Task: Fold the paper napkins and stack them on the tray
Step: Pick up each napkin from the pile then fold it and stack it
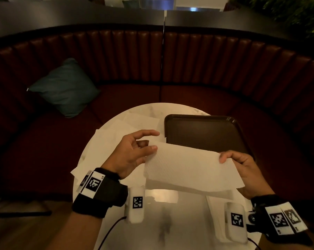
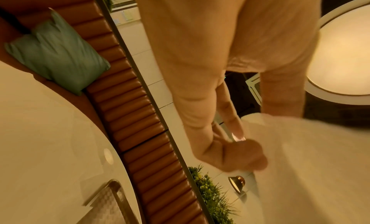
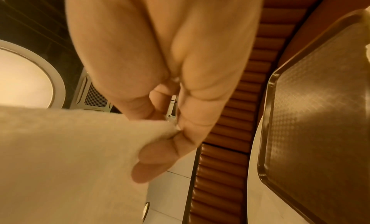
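Napkin (image 1: pixel 188 168) edges pinched by left hand (image 1: pixel 132 152) and right hand (image 1: pixel 242 170), above table (image 1: pixel 170 222).

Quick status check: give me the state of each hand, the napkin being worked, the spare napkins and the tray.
left hand: pinches the held napkin's left edge
right hand: pinches its right edge
held napkin: lifted off the table, stretched between both hands, seemingly doubled over
loose napkins: flat on the table, unfolded, overlapping
tray: on the table, no napkins on it
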Demonstrator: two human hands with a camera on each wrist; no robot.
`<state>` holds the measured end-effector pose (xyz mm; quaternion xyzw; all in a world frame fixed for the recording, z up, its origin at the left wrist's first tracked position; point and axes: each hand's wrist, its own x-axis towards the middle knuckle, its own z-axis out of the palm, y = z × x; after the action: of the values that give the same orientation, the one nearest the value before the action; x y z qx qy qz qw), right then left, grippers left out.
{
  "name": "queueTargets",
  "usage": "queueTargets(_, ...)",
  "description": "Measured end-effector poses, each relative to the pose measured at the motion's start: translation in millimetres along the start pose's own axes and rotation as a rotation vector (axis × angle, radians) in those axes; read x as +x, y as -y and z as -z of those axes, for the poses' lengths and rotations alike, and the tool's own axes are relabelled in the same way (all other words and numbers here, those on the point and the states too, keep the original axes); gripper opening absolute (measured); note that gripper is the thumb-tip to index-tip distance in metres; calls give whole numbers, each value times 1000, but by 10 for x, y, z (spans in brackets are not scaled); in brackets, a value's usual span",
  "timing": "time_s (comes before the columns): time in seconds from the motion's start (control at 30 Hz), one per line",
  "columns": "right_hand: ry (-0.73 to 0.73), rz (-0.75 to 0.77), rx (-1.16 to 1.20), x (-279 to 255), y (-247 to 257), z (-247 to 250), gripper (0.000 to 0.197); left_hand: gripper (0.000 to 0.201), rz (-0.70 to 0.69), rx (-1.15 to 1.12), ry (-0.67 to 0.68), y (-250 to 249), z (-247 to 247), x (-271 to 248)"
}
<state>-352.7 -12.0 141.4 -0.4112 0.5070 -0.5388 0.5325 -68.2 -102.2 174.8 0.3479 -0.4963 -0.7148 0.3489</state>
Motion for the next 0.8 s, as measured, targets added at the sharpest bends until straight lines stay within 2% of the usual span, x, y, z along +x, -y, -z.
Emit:
queueTargets(0.07, -25, -18, 21, -9, -18, -7, 52, 50, 59, 5, 66, 38, 16, -14)
queueTargets(0.13, -22, -41, 35, -24, -32, -5, 53, 55, 99, 39, 96, 70, 4, -16)
queueTargets(0.23, -24, -60, 10, -56, -67, 30, 51, 40, 84, 144, 115, 102, -64, 22)
queueTargets(0.3, -38, -77, 13, -62, -73, 62, 37, 26, 77, 233, 117, 98, -130, 58)
queueTargets(0.37, -57, -77, 52, -76, -70, 86, 15, 27, 98, 247, 128, 102, -182, 89)
queueTargets(0.4, -70, -80, 64, -88, -68, 95, 12, 29, 109, 248, 138, 106, -201, 98)
queueTargets(0.53, -118, -100, 64, -156, -121, 150, 36, 24, 143, 270, 206, 191, -232, 85)
queueTargets(0.63, -147, -122, 115, -211, -162, 197, 52, 49, 216, 270, 345, 266, -215, 65)
queueTargets(0.73, -174, -149, 189, -242, -174, 230, 56, 68, 249, 182, 503, 249, -228, 17)
queueTargets(0.8, -184, -179, 263, -227, -207, 265, 57, 74, 240, 155, 527, 267, -242, 15)
